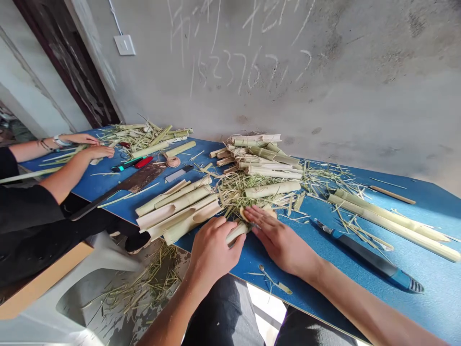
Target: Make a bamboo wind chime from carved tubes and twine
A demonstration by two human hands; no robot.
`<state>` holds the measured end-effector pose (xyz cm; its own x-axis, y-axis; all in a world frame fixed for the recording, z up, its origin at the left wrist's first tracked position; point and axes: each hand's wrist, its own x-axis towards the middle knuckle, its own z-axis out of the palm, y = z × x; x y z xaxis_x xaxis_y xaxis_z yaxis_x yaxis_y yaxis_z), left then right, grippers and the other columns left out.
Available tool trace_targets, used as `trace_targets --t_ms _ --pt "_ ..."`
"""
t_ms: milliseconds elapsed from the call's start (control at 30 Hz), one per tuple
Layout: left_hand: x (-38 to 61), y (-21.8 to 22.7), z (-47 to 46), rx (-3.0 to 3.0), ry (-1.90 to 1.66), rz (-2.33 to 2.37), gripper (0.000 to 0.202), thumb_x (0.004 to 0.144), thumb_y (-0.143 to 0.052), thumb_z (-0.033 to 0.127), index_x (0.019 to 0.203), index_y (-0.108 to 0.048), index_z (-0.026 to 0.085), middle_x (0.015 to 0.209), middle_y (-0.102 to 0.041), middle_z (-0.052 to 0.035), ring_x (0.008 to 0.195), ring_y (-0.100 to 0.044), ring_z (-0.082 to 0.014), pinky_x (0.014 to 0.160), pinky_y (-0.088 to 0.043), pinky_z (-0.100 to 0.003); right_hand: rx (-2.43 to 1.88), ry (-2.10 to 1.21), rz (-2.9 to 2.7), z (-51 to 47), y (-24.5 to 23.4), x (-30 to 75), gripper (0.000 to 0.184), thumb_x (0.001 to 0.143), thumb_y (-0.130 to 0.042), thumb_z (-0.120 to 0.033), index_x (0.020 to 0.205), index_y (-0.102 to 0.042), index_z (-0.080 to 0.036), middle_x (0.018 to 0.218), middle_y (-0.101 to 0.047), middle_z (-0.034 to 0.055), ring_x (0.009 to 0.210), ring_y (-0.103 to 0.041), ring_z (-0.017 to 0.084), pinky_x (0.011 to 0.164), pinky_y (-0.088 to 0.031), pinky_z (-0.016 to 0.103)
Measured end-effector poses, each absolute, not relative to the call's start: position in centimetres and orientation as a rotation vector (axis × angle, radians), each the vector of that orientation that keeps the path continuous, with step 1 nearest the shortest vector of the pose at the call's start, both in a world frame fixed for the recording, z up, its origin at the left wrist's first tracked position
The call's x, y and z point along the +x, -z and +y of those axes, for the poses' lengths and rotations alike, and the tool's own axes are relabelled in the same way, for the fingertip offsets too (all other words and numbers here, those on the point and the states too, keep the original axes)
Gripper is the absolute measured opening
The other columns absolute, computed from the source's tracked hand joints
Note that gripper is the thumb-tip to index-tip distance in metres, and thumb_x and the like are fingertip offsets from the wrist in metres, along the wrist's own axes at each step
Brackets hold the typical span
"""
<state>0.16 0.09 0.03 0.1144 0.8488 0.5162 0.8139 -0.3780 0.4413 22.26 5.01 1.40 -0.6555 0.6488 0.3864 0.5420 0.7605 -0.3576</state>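
Left hand grips bamboo piece, right hand flat just beside it. Blue desk strewn with shavings, chalk-marked concrete wall behind.

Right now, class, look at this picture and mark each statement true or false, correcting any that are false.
The left hand is on a short piece of bamboo. True.
The right hand holds the blue-handled knife. False: the knife lies on the blue table, off to that hand's right.
Chalk numbers are written on the wall. True.
Only one person's hands show. False: a second person's hands show at the table's far left.
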Motion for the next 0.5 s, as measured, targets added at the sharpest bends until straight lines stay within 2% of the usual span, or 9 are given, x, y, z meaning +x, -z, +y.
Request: trace_targets --t_ms 167,267,400,500 --pt "0.11 -0.06 0.03 2.326 -1.149 1.732 0.013 0.093 -0.070 0.034 0.097 -0.076 0.024 0.089 -0.072 -0.0044 0.086 -0.071 -0.0247 0.076 -0.054 -0.036 -0.967 -0.239 -2.392 5.38 -1.48 22.82 0.050 0.113 -0.038 -0.033 0.158 -0.052 -0.018 0.160 -0.048 0.0084 0.155 -0.038 0.024 0.130 -0.036 0.047" --pt "0.10 -0.09 -0.01 2.325 -1.139 1.735 0.013 0.094 -0.070 0.033 0.097 -0.076 0.023 0.086 -0.071 -0.0041 0.084 -0.071 -0.0240 0.075 -0.054 -0.036 -0.884 -0.306 -2.477 5.62 -1.38 22.72 0.050 0.113 -0.038 -0.034 0.159 -0.050 -0.018 0.162 -0.046 0.0074 0.156 -0.036 0.023 0.131 -0.034 0.044" --pt "0.14 0.01 0.01 2.327 -1.179 1.728 0.014 0.094 -0.070 0.035 0.099 -0.076 0.023 0.089 -0.073 -0.0044 0.086 -0.071 -0.0235 0.077 -0.055 -0.035 -1.006 -0.219 -2.372 5.83 -1.12 22.50 0.050 0.113 -0.036 -0.033 0.157 -0.052 -0.017 0.160 -0.049 0.0096 0.155 -0.037 0.025 0.131 -0.035 0.048" --pt "0.12 0.04 0.02 2.341 -1.132 1.728 0.013 0.095 -0.069 0.034 0.097 -0.074 0.023 0.089 -0.072 -0.0045 0.087 -0.070 -0.0235 0.078 -0.055 -0.036 -0.839 -0.290 -2.492 5.82 -1.05 22.48 0.051 0.113 -0.039 -0.033 0.160 -0.048 -0.019 0.162 -0.046 0.0082 0.156 -0.035 0.023 0.132 -0.033 0.046"
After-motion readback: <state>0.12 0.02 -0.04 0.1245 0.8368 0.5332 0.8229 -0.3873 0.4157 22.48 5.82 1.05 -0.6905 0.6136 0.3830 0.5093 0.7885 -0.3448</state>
